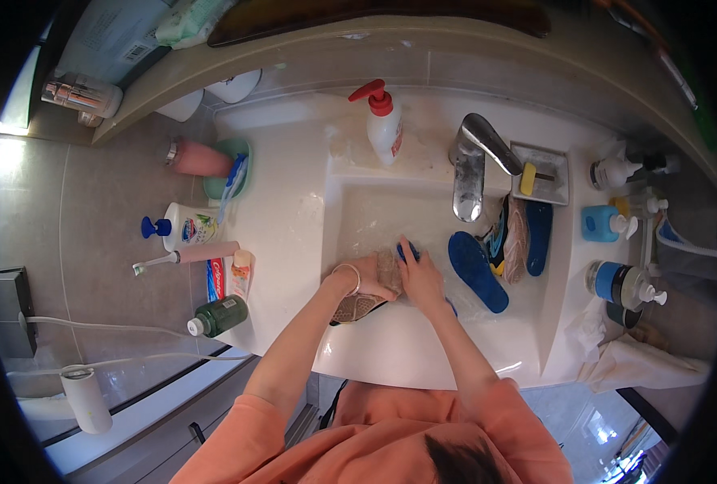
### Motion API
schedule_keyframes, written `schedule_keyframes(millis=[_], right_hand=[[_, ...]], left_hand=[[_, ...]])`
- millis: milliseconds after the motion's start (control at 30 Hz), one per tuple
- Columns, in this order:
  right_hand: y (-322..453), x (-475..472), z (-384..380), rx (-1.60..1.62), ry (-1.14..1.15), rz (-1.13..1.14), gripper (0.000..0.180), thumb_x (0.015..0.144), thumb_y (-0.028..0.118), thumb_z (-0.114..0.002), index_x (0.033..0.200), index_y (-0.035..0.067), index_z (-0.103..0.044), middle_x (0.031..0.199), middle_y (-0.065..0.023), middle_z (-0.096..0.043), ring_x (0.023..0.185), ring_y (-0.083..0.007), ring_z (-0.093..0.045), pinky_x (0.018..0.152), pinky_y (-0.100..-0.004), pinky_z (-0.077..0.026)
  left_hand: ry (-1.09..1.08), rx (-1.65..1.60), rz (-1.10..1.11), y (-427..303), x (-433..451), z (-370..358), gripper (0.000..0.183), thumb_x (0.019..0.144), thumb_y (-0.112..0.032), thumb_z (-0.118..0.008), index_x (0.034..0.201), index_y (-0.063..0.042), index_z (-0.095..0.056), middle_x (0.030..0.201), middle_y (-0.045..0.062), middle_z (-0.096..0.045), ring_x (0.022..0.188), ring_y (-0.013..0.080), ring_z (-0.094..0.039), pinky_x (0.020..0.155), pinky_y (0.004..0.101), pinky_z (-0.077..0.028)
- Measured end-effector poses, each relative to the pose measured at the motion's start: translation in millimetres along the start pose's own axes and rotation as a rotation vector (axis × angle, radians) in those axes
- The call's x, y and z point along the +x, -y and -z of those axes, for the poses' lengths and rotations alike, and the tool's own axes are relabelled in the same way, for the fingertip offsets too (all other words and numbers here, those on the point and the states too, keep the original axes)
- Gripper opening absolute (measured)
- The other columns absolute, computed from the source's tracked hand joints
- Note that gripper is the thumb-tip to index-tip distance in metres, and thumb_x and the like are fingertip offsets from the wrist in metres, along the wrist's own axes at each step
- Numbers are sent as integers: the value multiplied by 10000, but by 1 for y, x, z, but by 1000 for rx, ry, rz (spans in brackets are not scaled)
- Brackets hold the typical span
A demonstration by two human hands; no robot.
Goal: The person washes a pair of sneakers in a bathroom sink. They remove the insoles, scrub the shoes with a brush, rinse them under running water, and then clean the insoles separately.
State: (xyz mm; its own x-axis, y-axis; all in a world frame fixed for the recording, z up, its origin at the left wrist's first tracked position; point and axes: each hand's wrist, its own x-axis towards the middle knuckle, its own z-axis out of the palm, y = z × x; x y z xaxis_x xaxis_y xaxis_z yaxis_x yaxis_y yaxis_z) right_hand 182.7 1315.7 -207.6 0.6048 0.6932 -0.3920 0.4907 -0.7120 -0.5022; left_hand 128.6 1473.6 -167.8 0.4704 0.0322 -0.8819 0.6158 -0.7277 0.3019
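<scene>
My left hand [367, 275] is closed around a shoe [358, 307] over the sink basin [382, 209], the shoe's patterned brown sole turned up. My right hand [420, 281] grips a blue scrub brush [408, 249] beside the sole's right edge. Whether the bristles touch the shoe is hidden by my fingers. A blue insole [478, 272] lies in the basin to the right of that hand. Further right, another shoe [511, 242] rests on its side, with a second blue insole [538, 239] leaning by the basin wall.
A chrome faucet [470, 175] overhangs the basin. Behind it stand a red-topped pump bottle [385, 133] and a soap dish [552, 163] with a yellow piece [528, 178]. Toiletries, including a green bottle [222, 316], line the left; pump bottles [618, 284] line the right. A shelf [346, 45] spans the back.
</scene>
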Motion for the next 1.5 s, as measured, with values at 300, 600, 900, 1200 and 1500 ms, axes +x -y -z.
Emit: schedule_keyframes(millis=[300,600,900,1200,1500], right_hand=[[14,32,-11,-98,-101,3,495,908,330,-434,1378,254,-300,922,-208,-560,868,-365,-575,715,-433,-484],[-40,33,-11,56,-342,-112,504,887,293,-462,1371,247,-330,952,-182,-515,883,-368,-547,753,-449,-468],[-16,3,-3,-12,-266,4,530,863,272,-496,1365,225,-334,972,-204,-464,879,-364,-519,718,-443,-474],[53,-32,1,-86,-200,238,520,886,324,-487,1373,251,-321,975,-200,-466,936,-366,-499,693,-422,-508],[50,-27,-8,-77,-202,173,512,882,282,-491,1368,241,-334,1190,-281,-410,1111,-404,-441,763,-407,-508]], left_hand=[[-3,-3,-25,-1,-1,-2,1059,458,-615,-723,1182,88,-400,1129,252,-544,1034,343,-552,894,359,-433],[-151,154,20,-7,-17,-7,1220,452,-678,-715,1305,70,-269,1207,250,-480,1104,355,-507,914,378,-425],[-610,50,-7,-3,-119,-52,1159,494,-515,-792,1380,-45,-211,1257,193,-432,1190,335,-426,905,395,-436],[-938,-247,-183,27,-92,-95,734,543,-258,-783,1150,-12,-450,1081,174,-553,980,328,-560,809,376,-480],[-907,-337,-207,28,-86,-99,749,516,-201,-785,1157,-29,-437,1007,176,-588,930,347,-571,786,385,-478]])
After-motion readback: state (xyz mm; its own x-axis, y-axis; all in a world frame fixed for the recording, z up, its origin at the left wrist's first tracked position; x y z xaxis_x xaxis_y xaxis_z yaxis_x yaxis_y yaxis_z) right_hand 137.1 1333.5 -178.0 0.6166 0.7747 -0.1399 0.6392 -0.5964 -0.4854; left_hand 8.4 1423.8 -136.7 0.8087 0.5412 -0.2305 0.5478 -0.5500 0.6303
